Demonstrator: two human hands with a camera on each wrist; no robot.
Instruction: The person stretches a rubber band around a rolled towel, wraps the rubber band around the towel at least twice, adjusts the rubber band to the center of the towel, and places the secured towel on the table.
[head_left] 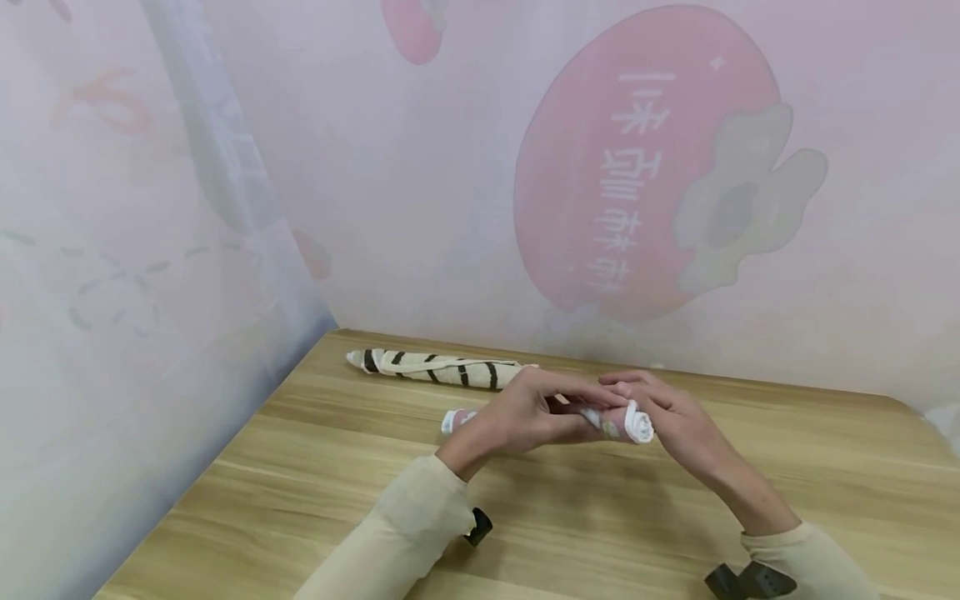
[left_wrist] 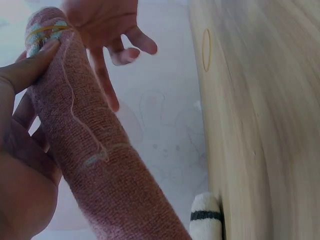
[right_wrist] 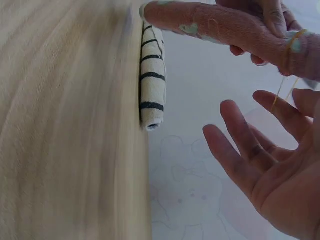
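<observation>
pink terry cloth, rolled into a tight tube, is what you have between your hands: the pink rolled towel (head_left: 540, 417) is held just above the table (head_left: 675, 517), lying roughly level in the head view, its white spiral end (head_left: 639, 423) turned toward your right side. a thin yellow rubber band (right_wrist: 292, 42) circles the roll near that end, and in the right wrist view a strand of it runs down from the towel to your fingers. your left hand (head_left: 525, 412) grips the roll, fingers curled around it from below with the thumb lying along its top. your right hand (head_left: 667, 417) is spread, fingers straight and apart beside the banded end; the band's strand reaches the fingertips (right_wrist: 280, 102), but you cannot tell from these views whether it is hooked on one. behind the pink roll, farther back on the table near the wall, lies a cream rolled towel with dark stripes (head_left: 435, 369), flat on the wood and apart from your hands. a second loose rubber band (left_wrist: 206, 49) rests on the table surface. pale printed sheeting (head_left: 645, 167) forms the backdrop.
</observation>
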